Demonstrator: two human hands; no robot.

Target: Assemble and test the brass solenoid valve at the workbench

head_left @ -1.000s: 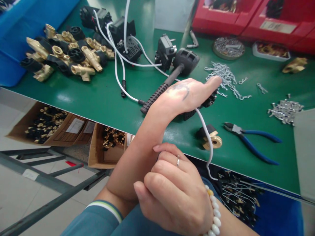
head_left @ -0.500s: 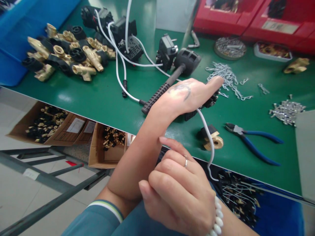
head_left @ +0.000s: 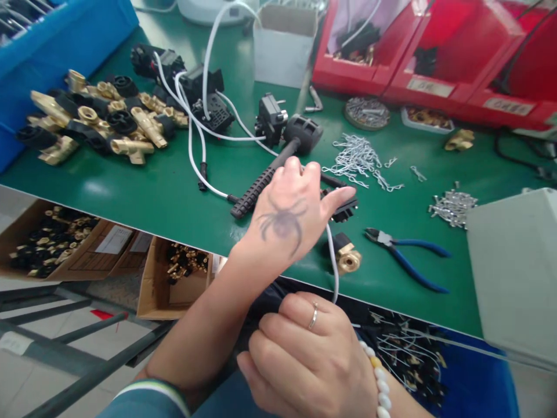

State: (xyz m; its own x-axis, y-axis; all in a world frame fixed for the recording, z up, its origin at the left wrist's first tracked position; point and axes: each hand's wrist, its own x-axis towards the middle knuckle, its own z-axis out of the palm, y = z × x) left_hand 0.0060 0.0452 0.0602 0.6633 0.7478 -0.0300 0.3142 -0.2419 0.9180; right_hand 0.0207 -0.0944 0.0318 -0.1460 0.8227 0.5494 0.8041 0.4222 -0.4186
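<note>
My left hand [head_left: 289, 209], with a spider drawing on its back, is closed over a black plastic part [head_left: 346, 208] on the green bench. The thumb lies along this part and the curled fingertips are hidden. A grey cable [head_left: 333, 255] runs from it down over the bench edge. Just behind is a black ribbed lance handle [head_left: 256, 188]. My right hand [head_left: 304, 360], wearing a ring and a white bead bracelet, is curled into a fist near my lap; whatever it holds is hidden. A brass fitting with a black knob [head_left: 348, 258] and blue-handled cutting pliers [head_left: 409, 258] lie right of the left hand.
Brass fittings [head_left: 134, 125] are heaped at the left beside a blue bin [head_left: 65, 52]. Spring clips [head_left: 354, 157] and screws [head_left: 455, 206] lie at the right, before red bins [head_left: 348, 72]. A pale box [head_left: 513, 273] stands on the right edge. Cartons [head_left: 159, 296] sit below.
My left hand has turned so its back faces up, with its fingers bent down over the black part. My right hand's fingers have curled in tighter. The view has shifted right and up.
</note>
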